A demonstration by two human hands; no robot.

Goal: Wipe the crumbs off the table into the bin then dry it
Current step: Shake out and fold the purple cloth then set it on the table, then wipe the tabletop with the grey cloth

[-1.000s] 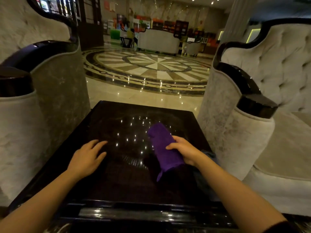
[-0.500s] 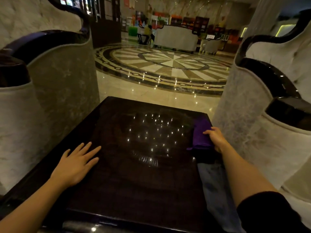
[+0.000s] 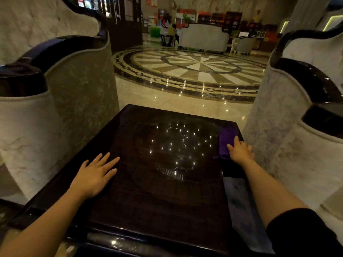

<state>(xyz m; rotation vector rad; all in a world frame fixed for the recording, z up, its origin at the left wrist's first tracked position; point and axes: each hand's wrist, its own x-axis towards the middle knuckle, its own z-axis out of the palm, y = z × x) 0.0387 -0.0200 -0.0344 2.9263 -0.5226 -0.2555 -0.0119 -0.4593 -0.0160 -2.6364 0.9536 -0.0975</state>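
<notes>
A glossy dark wooden table (image 3: 157, 197) fills the middle of the head view. A folded purple cloth (image 3: 225, 140) lies along the table's right edge. My right hand (image 3: 240, 151) presses on the cloth's near right side, fingers over it. My left hand (image 3: 94, 175) rests flat on the near left part of the table with the fingers spread and nothing under it. A grey-blue cloth (image 3: 243, 210) hangs over the table's right edge, closer to me. No crumbs or bin can be made out in the dim light.
Pale upholstered armchairs with dark arm caps stand close on the left (image 3: 55, 101) and the right (image 3: 297, 127) of the table. Beyond the table's far edge is polished marble floor with a round inlay (image 3: 194, 69). More sofas stand far back.
My right hand has swept the purple cloth from the table's middle over to its right edge. My left hand has stayed flat on the table, with only a small shift.
</notes>
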